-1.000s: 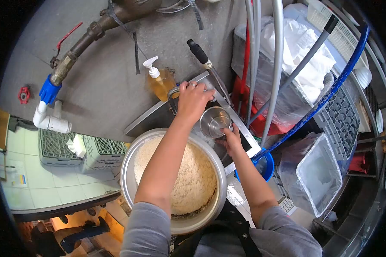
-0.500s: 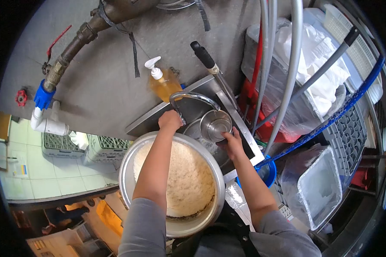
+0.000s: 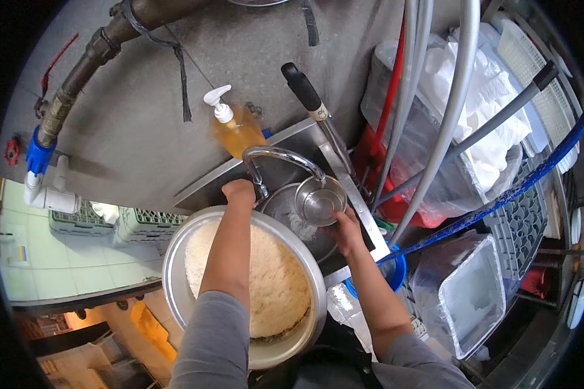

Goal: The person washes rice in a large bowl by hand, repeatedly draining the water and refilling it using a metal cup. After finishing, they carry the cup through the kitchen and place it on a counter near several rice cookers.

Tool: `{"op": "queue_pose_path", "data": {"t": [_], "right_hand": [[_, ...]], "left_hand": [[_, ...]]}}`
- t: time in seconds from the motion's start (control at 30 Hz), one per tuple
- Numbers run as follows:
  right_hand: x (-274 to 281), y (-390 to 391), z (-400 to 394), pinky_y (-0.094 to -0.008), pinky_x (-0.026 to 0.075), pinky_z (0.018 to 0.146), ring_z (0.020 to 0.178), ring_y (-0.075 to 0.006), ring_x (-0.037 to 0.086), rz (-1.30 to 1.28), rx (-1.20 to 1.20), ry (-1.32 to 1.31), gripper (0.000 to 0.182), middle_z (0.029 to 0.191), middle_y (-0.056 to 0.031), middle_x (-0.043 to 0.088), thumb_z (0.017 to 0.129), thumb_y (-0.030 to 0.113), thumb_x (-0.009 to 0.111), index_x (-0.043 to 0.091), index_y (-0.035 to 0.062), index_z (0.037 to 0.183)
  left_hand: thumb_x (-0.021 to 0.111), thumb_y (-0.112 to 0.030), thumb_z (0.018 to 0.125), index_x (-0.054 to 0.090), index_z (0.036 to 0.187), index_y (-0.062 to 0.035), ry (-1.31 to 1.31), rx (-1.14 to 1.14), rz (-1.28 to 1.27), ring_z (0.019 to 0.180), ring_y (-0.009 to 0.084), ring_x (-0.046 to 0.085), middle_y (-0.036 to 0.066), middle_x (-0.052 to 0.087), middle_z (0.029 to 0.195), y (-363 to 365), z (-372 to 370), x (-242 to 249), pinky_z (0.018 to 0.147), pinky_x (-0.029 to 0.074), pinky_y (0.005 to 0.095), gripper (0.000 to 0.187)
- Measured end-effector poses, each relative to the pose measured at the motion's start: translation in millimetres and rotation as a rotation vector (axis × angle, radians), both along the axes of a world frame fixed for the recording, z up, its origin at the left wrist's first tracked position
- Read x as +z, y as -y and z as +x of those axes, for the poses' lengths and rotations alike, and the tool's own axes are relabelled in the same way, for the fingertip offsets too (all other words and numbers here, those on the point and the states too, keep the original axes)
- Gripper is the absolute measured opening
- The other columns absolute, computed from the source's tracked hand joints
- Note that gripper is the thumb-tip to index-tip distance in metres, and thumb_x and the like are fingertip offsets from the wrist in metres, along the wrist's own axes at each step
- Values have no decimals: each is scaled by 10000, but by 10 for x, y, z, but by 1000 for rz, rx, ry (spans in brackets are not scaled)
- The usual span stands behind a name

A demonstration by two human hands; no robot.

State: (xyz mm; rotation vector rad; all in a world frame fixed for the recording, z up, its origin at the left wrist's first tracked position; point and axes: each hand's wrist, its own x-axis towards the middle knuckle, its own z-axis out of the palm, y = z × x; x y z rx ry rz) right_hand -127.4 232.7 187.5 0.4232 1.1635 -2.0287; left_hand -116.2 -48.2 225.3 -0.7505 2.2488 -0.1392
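My right hand (image 3: 348,232) grips the near rim of a round metal cup (image 3: 319,206), thumb at its edge. The cup is below the spout of the curved chrome faucet (image 3: 285,154), over the steel sink (image 3: 240,174). My left hand (image 3: 239,190) is closed at the left of the faucet's base; its fingers and whatever they hold are hidden. Under my left forearm stands a large metal pot (image 3: 176,259) holding a pale, grainy mass like rice (image 3: 276,269), with a dark edge along the near side.
A soap pump bottle (image 3: 237,133) and a black-handled tool (image 3: 303,87) are behind the sink. Grey hoses (image 3: 457,97) and a blue hose (image 3: 538,170) cross on the right, before plastic-covered bins (image 3: 409,129). A blue bucket (image 3: 396,275) is below the sink's right corner.
The view has shifted slightly, so the sink, pot and bottle sit further left. My right hand still holds the cup below the spout, and my left hand stays by the faucet's base.
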Motion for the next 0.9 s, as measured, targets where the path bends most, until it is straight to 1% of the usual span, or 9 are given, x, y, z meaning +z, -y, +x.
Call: {"op": "queue_pose_path", "data": {"t": [0.2, 0.27, 0.3, 0.43, 0.53, 0.6, 0.67, 0.77, 0.9], "right_hand": [[5, 34, 31, -468, 469, 791, 1099, -276, 469, -23, -24, 10, 770, 1270, -132, 409, 768, 91, 568, 117, 77, 1391], [-20, 47, 27, -469, 476, 788, 1095, -283, 475, -4, -18, -18, 580, 1237, -126, 436, 780, 100, 518, 285, 96, 1311], [-17, 50, 24, -470, 479, 787, 1093, -286, 478, 5, -16, -32, 501, 1220, -124, 450, 786, 105, 493, 369, 106, 1271], [7, 63, 20, -475, 478, 797, 1045, -294, 510, 92, -66, -6, 478, 1195, -131, 467, 781, 99, 485, 381, 76, 1247], [16, 52, -6, -449, 474, 783, 1041, -264, 507, 37, -47, 13, 582, 1221, -106, 456, 761, 60, 488, 310, 100, 1314], [6, 77, 9, -438, 489, 762, 1017, -266, 522, 62, -61, -5, 565, 1197, -105, 474, 744, 44, 473, 342, 88, 1292], [43, 91, 29, -447, 496, 760, 1003, -273, 532, 71, -74, -33, 516, 1164, -113, 490, 741, 28, 456, 372, 73, 1248], [150, 132, 115, -477, 496, 775, 989, -284, 540, 84, -93, -56, 439, 1113, -127, 508, 744, 0, 434, 404, 54, 1178], [228, 212, 180, -446, 520, 703, 919, -286, 565, 127, -120, -21, 499, 1083, -132, 515, 682, -50, 418, 407, 39, 1173]], "left_hand": [[669, -270, 723, 683, 931, -138, -87, -43, -20, 956, 209, 609, 41, 645, 1015, -22, 1, -4, 728, 451, 369, 247], [607, -238, 774, 681, 934, -134, -132, -60, -29, 952, 217, 610, 52, 645, 1011, -31, 11, 69, 730, 448, 375, 205], [576, -224, 793, 678, 936, -131, -143, -81, -36, 944, 223, 613, 58, 648, 1001, -34, 18, 140, 728, 446, 380, 199], [535, -202, 809, 666, 954, -119, -329, -61, -78, 883, 231, 631, 72, 662, 931, -291, 174, 888, 714, 439, 384, 212], [626, -300, 748, 624, 813, -95, -651, -80, -67, 778, 257, 623, 80, 646, 815, -628, 366, 1529, 699, 450, 373, 215], [608, -261, 752, 576, 769, -104, -1211, -246, -63, 741, 258, 599, 75, 626, 796, -824, 387, 1620, 703, 433, 376, 161], [569, -258, 795, 591, 967, -118, -1418, -440, -4, 977, 250, 519, 73, 561, 1000, -948, 295, 1649, 855, 371, 441, 223], [546, -261, 818, 579, 1041, -132, -1423, -557, 34, 1078, 264, 457, 70, 526, 1056, -968, 184, 1435, 966, 287, 485, 260], [529, -264, 831, 574, 1034, -131, -1262, -443, 210, 1135, 262, 409, 63, 506, 1080, -996, 366, 1436, 1012, 231, 511, 247]]}}
